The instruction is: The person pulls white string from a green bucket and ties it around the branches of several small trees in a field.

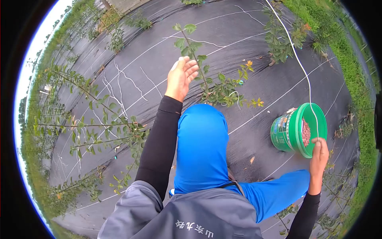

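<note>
My left hand point(182, 75) is raised with its fingers spread and holds nothing. It is right beside the thin stem of a young sapling point(207, 79) growing out of the black ground cover. My right hand point(320, 153) is closed around a thin white cord point(301, 65) that runs away to the top of the view. That hand sits at the rim of a green bucket point(284, 131), which is tilted toward it and holds reddish-brown granules point(305, 132). Black sleeves cover both my arms, and my blue-trousered knee point(201, 139) rises between them.
Black weed-control fabric point(254, 44) with white lines covers the ground. A leafy sapling point(99, 131) leans across the left side, and another small tree point(280, 38) stands at the top right. Grass point(350, 51) borders the fabric on the right.
</note>
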Demonstrator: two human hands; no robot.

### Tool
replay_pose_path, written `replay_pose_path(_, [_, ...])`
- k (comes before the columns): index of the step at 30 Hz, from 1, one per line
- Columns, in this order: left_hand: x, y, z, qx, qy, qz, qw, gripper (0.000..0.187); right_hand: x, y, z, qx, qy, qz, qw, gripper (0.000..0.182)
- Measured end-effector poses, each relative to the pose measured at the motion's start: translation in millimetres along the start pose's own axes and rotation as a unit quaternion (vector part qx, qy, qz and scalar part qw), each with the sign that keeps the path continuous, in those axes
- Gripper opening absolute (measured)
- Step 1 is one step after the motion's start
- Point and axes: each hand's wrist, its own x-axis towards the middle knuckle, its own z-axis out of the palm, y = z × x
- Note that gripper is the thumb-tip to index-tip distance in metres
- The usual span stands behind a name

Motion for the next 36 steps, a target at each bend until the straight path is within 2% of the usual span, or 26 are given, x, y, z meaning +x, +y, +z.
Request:
replay_pose_path(1, [1.8,-22.3,-27.4,0.034,0.056,-0.028,0.997,0.038,41.0,-20.6,14.5,-0.019,0.003,0.000,1.000,0.028])
replay_pose_path(2, [4.6,-45.6,-51.3,0.068,0.082,-0.060,0.992,0.036,81.5,-50.6,28.2,0.031,-0.040,0.004,0.999,0.038])
replay_pose_path(4, [7.0,-87.3,-87.7,0.148,0.119,-0.096,0.977,0.031,149.0,-66.5,69.4,-0.034,0.069,-0.148,0.986,0.047])
replay_pose_path(7, [20.0,-145.9,-121.8,0.238,0.120,-0.093,0.959,0.026,152.3,-77.9,84.4,-0.050,-0.003,-0.139,0.989,0.050])
replay_pose_path(8, [30.2,-172.5,-134.6,0.246,0.113,-0.048,0.961,0.023,136.2,-74.9,85.3,-0.077,-0.031,-0.138,0.987,0.050])
replay_pose_path(9, [40.5,-187.9,-140.7,0.245,0.117,-0.052,0.961,0.023,119.9,-69.0,79.8,-0.162,-0.065,-0.137,0.975,0.051])
replay_pose_path(10, [49.3,-201.6,-145.4,0.335,0.100,-0.037,0.936,0.023,105.6,-44.7,69.2,-0.237,-0.082,-0.167,0.954,0.051])
replay_pose_path(11, [54.8,-213.5,-147.1,0.423,0.080,-0.024,0.902,0.022,86.8,-31.6,57.0,-0.233,-0.102,-0.103,0.961,0.050])
replay_pose_path(14, [66.2,-230.0,-132.5,0.473,0.058,-0.006,0.879,0.024,24.6,25.1,3.1,-0.228,-0.107,0.056,0.966,0.049])
replay_pose_path(16, [74.2,-241.8,-124.3,0.522,0.047,0.030,0.851,0.024,-19.7,60.0,-41.2,-0.269,-0.084,0.118,0.952,0.050])
replay_pose_path(18, [78.9,-249.0,-116.7,0.526,0.050,0.021,0.849,0.024,-58.2,65.6,-68.1,-0.286,-0.027,0.191,0.939,0.043])
replay_pose_path(19, [79.5,-249.7,-113.1,0.526,0.061,0.018,0.848,0.025,-80.2,70.9,-80.7,-0.288,-0.029,0.202,0.936,0.043])
replay_pose_path(21, [81.7,-245.8,-109.5,0.551,0.043,-0.006,0.833,0.025,-111.5,80.4,-100.9,-0.270,0.054,0.253,0.927,0.039])
replay_pose_path(22, [82.6,-247.8,-110.6,0.572,0.045,0.008,0.819,0.025,-124.0,82.2,-106.7,-0.270,0.053,0.259,0.926,0.039])
replay_pose_path(23, [83.1,-248.4,-108.8,0.593,0.047,0.023,0.804,0.025,-133.3,78.1,-107.4,-0.286,0.081,0.278,0.913,0.051])
replay_pose_path(24, [81.1,-244.3,-103.1,0.572,0.051,0.023,0.818,0.025,-138.0,77.2,-106.4,-0.301,0.110,0.296,0.900,0.067])
replay_pose_path(25, [84.0,-249.0,-104.7,0.575,0.047,0.023,0.816,0.025,-140.2,82.5,-103.4,-0.299,0.111,0.301,0.899,0.067])
replay_pose_path(27, [86.1,-256.9,-106.8,0.489,0.074,-0.018,0.869,0.026,-139.8,90.2,-91.7,-0.230,0.204,0.303,0.902,0.035])
replay_pose_path(31, [80.0,-261.5,-103.0,0.543,0.058,-0.014,0.838,0.028,-137.3,90.8,-94.1,-0.221,0.182,0.313,0.905,0.033])
replay_pose_path(33, [80.2,-269.4,-104.0,0.576,0.104,0.057,0.809,0.027,-139.8,94.5,-95.2,-0.218,0.187,0.309,0.906,0.033])
replay_pose_path(34, [79.7,-273.5,-104.7,0.578,0.100,0.057,0.808,0.027,-141.0,95.1,-95.0,-0.215,0.191,0.302,0.909,0.033])
replay_pose_path(36, [77.5,-272.6,-97.2,0.590,0.160,0.116,0.782,0.025,-138.8,89.6,-91.1,-0.207,0.196,0.306,0.908,0.033])
